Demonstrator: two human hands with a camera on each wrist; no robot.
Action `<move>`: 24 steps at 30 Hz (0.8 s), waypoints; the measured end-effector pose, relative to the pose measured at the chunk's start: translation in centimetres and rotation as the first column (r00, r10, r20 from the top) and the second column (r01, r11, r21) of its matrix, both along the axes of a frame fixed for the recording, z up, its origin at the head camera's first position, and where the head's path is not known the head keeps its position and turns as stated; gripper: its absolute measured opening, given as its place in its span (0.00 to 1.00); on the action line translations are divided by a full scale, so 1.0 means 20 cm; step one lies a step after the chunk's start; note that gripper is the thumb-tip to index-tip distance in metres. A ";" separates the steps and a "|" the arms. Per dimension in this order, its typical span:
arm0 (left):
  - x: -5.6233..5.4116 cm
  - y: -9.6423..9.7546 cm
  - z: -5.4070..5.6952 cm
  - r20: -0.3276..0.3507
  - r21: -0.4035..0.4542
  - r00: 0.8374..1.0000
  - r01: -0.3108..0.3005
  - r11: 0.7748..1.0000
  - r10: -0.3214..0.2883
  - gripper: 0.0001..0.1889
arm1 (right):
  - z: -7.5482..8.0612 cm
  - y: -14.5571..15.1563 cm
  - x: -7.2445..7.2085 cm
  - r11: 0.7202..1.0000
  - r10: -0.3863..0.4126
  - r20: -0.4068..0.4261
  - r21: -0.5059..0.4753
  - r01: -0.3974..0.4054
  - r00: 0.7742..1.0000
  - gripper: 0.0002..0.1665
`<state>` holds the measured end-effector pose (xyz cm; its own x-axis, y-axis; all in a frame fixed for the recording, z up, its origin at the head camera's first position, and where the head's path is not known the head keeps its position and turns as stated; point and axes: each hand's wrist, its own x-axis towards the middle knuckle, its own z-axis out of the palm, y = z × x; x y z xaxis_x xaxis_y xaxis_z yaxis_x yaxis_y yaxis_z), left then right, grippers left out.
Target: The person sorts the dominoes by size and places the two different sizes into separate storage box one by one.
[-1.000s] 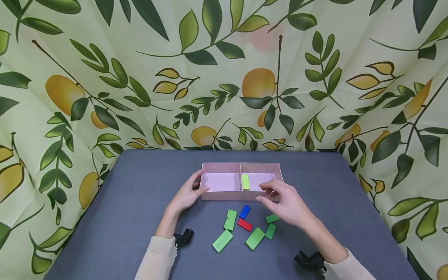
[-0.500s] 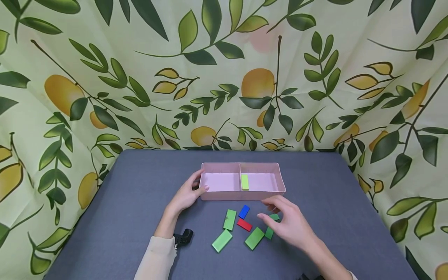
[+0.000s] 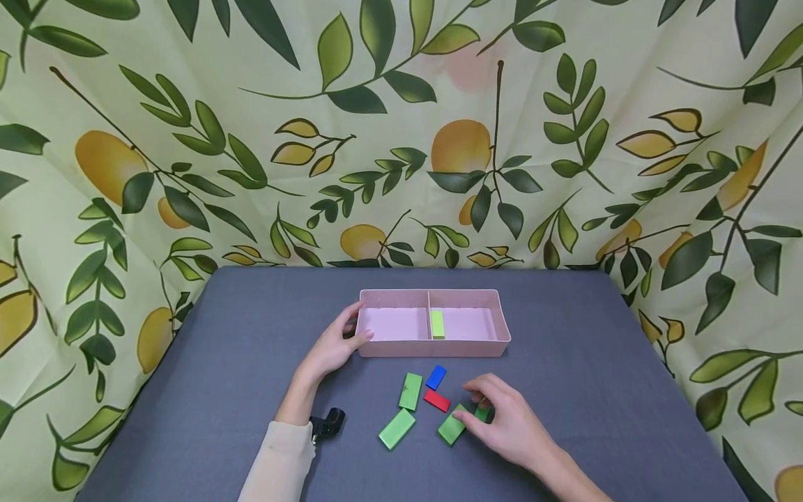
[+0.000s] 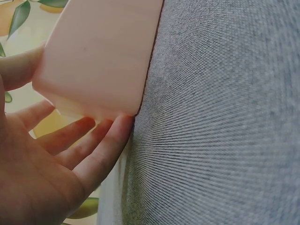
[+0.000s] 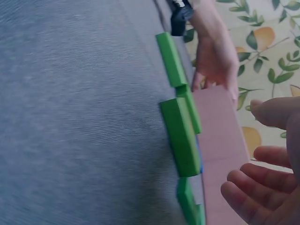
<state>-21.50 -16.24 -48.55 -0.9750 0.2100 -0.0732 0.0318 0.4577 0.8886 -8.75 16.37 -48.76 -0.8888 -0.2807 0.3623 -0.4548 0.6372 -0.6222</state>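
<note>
A pink two-compartment box [image 3: 433, 349] stands toward the back of the table, a yellow-green block [image 3: 437, 325] lying against the divider in its right compartment. My left hand [image 3: 332, 346] holds the box's left end, the thumb on the near side and the fingers around the end wall. Above the loose blocks hovers my right hand [image 3: 511, 427], fingers loosely bent and holding nothing. Below its thumb lies a green block [image 3: 449, 429]; a smaller darker green block [image 3: 482, 413] is partly hidden by the fingers. The right wrist view shows a gap between that hand and the green block [image 5: 180, 138].
In front of the box lie a blue block [image 3: 436, 377], a red block [image 3: 436, 400] and two more green blocks, one upper [image 3: 410, 391] and one lower [image 3: 396, 429]. A leaf-patterned cloth [image 3: 376, 174] hangs behind the dark table [image 3: 251, 348].
My right hand has moved from the box's right compartment down toward the near side, over the green blocks. The left hand stays at the box.
</note>
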 end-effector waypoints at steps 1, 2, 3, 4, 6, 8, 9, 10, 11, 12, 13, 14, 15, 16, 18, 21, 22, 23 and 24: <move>0.00 0.00 0.00 0.000 -0.003 1.000 0.000 1.000 0.000 0.38 | -0.01 0.00 0.00 1.000 -0.004 0.004 0.009 0.004 1.000 0.20; 0.00 0.00 0.00 0.000 -0.004 1.000 0.001 1.000 -0.001 0.38 | -0.02 -0.01 0.01 1.000 -0.007 0.011 0.021 0.007 1.000 0.20; 0.00 0.00 0.00 0.000 -0.006 1.000 0.002 1.000 -0.002 0.38 | -0.03 -0.01 0.01 0.999 -0.013 0.014 0.035 0.012 1.000 0.21; 0.00 0.00 0.01 0.000 -0.008 1.000 0.002 1.000 -0.002 0.38 | -0.03 -0.01 0.02 0.999 -0.018 0.018 0.052 0.017 1.000 0.21; 0.00 0.00 0.01 0.001 -0.011 1.000 0.001 1.000 -0.001 0.38 | -0.05 -0.02 0.03 0.995 -0.029 0.023 0.092 0.027 0.999 0.22; 0.00 0.00 0.01 0.001 -0.012 1.000 0.002 1.000 -0.002 0.38 | -0.06 -0.04 0.04 0.992 -0.035 0.033 0.125 0.031 0.999 0.23; 0.00 0.00 0.01 0.001 -0.015 1.000 0.002 1.000 -0.002 0.38 | -0.06 -0.04 0.05 0.990 -0.039 0.038 0.141 0.034 0.999 0.24; 0.00 0.00 0.01 0.001 -0.016 1.000 0.002 1.000 -0.002 0.38 | -0.07 -0.05 0.05 0.987 -0.044 0.045 0.156 0.037 0.998 0.24; 0.00 0.00 0.01 0.002 -0.016 1.000 0.002 1.000 -0.002 0.38 | -0.07 -0.05 0.06 0.984 -0.050 0.051 0.171 0.040 0.997 0.25; 0.00 0.00 0.01 0.003 -0.015 1.000 0.001 1.000 -0.001 0.38 | -0.07 -0.06 0.06 0.981 -0.055 0.057 0.188 0.043 0.997 0.25; 0.00 0.00 0.01 0.002 -0.017 1.000 0.000 1.000 0.001 0.38 | -0.08 -0.06 0.07 0.977 -0.063 0.063 0.209 0.048 0.996 0.26; 0.00 0.00 0.01 0.003 -0.019 1.000 -0.003 1.000 0.003 0.38 | -0.08 -0.07 0.07 0.972 -0.070 0.070 0.229 0.052 0.995 0.28; 0.00 0.00 0.01 0.003 -0.019 1.000 -0.005 1.000 0.005 0.38 | -0.08 -0.07 0.07 0.967 -0.074 0.075 0.250 0.053 0.994 0.29; 0.00 0.00 0.01 0.004 -0.018 1.000 -0.007 1.000 0.007 0.38 | -0.08 -0.08 0.07 0.960 -0.081 0.083 0.273 0.055 0.993 0.31; 0.00 0.00 0.00 0.004 -0.019 1.000 -0.008 1.000 0.008 0.38 | -0.08 -0.09 0.07 0.947 -0.092 0.102 0.316 0.055 0.991 0.35; 0.00 0.00 0.00 0.008 -0.016 1.000 -0.005 1.000 0.006 0.38 | -0.08 -0.09 0.07 0.933 -0.092 0.123 0.358 0.042 0.988 0.38; 0.00 0.00 0.00 0.009 -0.015 1.000 -0.004 1.000 0.004 0.38 | -0.08 -0.09 0.07 0.931 -0.090 0.127 0.364 0.038 0.988 0.38; 0.00 0.00 0.00 0.009 -0.015 1.000 -0.003 1.000 0.003 0.38 | -0.08 -0.09 0.06 0.930 -0.085 0.127 0.366 0.033 0.988 0.38; 0.00 0.00 0.00 0.008 -0.013 1.000 -0.003 1.000 0.003 0.38 | -0.08 -0.09 0.06 0.932 -0.077 0.125 0.363 0.026 0.989 0.37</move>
